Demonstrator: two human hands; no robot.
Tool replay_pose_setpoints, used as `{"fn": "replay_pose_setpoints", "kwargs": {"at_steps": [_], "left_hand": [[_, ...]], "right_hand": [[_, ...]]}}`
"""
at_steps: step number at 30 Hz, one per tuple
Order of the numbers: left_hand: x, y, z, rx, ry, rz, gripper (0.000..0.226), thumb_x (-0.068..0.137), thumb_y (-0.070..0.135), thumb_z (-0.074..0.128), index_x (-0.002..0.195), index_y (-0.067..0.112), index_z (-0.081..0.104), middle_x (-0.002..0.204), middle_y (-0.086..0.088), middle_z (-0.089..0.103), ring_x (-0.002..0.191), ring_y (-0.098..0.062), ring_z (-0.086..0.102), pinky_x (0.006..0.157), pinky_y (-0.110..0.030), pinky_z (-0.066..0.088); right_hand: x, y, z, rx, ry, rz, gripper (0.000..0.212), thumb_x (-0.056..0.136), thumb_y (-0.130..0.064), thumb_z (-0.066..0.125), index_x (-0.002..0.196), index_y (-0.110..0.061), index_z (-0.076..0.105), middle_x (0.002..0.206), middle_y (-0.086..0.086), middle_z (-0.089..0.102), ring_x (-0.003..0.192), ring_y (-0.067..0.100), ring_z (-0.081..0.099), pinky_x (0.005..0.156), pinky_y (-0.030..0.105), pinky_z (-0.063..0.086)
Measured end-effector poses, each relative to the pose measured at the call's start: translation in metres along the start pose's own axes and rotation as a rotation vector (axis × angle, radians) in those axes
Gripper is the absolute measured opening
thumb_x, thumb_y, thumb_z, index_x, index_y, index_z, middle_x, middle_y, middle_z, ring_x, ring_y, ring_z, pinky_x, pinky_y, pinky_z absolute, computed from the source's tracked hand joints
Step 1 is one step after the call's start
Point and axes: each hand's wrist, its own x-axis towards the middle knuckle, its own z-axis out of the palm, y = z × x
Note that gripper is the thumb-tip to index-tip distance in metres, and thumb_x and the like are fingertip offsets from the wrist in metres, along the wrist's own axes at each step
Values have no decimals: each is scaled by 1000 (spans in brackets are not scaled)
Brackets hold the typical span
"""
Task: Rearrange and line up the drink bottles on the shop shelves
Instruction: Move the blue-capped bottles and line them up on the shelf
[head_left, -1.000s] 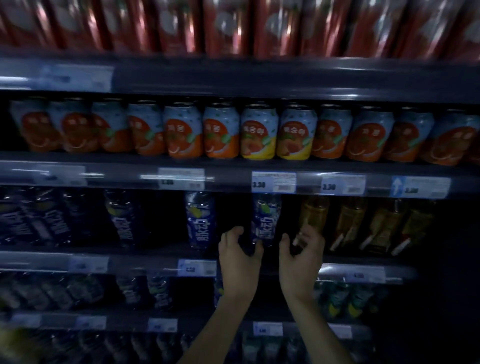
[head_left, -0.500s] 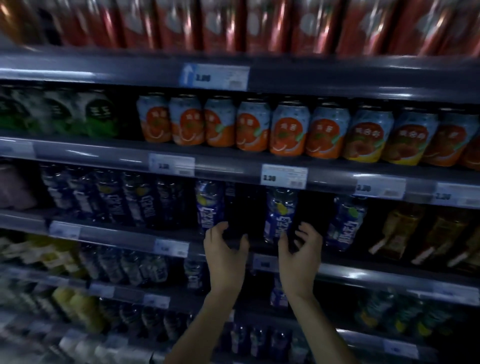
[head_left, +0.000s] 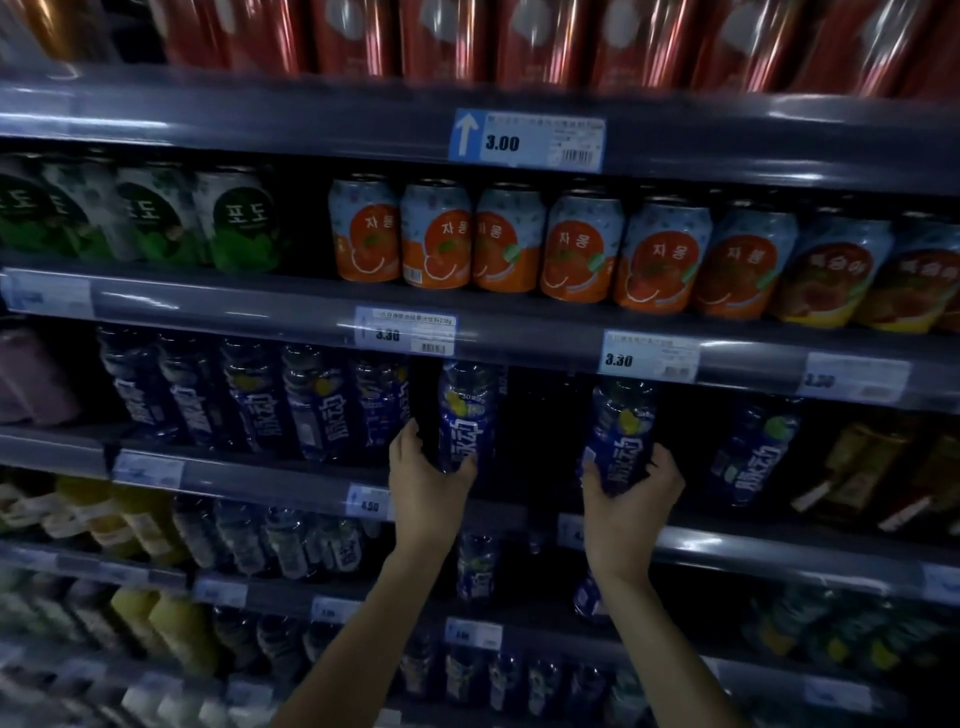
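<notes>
Dark blue drink bottles with white and yellow labels stand on the third shelf (head_left: 270, 478). My left hand (head_left: 428, 486) grips the lower part of one blue bottle (head_left: 465, 415) near the shelf's middle. My right hand (head_left: 631, 501) grips the base of a second blue bottle (head_left: 621, 436) further right, and a dark gap lies between the two. Several more blue bottles (head_left: 260, 400) stand in a tight row to the left. One more blue bottle (head_left: 753, 452) stands alone to the right.
Orange and green cans (head_left: 576, 249) fill the shelf above, red cans (head_left: 467, 36) the top shelf. Amber bottles (head_left: 872, 478) stand at the right of the blue row. Lower shelves hold clear, yellow and blue bottles (head_left: 478, 566). Price tags (head_left: 405, 332) line the shelf edges.
The view has swung left along the shelves. Both hands, held empty and close together before the shelf, have spread apart and each has taken hold of a blue bottle.
</notes>
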Motion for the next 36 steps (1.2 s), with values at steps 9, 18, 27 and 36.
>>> {"fn": "replay_pose_setpoints", "kwargs": {"at_steps": [9, 18, 27, 36], "left_hand": [[26, -7, 4, 50, -76, 31, 78, 79, 39, 75, 143, 13, 38, 143, -4, 46, 127, -23, 47, 101, -38, 45], [31, -16, 6, -47, -100, 19, 66, 75, 37, 79, 132, 17, 51, 97, 23, 52, 102, -4, 54, 80, -13, 42], [24, -12, 8, -70, -116, 35, 56, 75, 32, 80, 124, 19, 55, 87, 30, 51, 85, 10, 53, 60, 2, 39], [15, -4, 28, -87, -154, 51, 65, 77, 33, 78, 133, 15, 50, 121, 0, 62, 110, -11, 56, 87, -19, 45]], "right_hand": [[14, 9, 4, -122, -11, 33, 73, 80, -22, 77, 139, -5, 38, 131, 15, 44, 110, 22, 50, 91, 27, 40], [20, 19, 0, -95, -30, 56, 76, 78, -29, 78, 138, -6, 38, 128, 10, 51, 109, 20, 54, 91, 28, 45], [22, 20, -3, -85, -83, 62, 75, 78, -29, 79, 136, -8, 37, 121, 6, 55, 100, 13, 54, 83, 19, 41], [23, 21, -3, -54, -135, 99, 71, 78, -30, 78, 134, -16, 37, 99, -12, 56, 82, -12, 55, 70, 4, 44]]}}
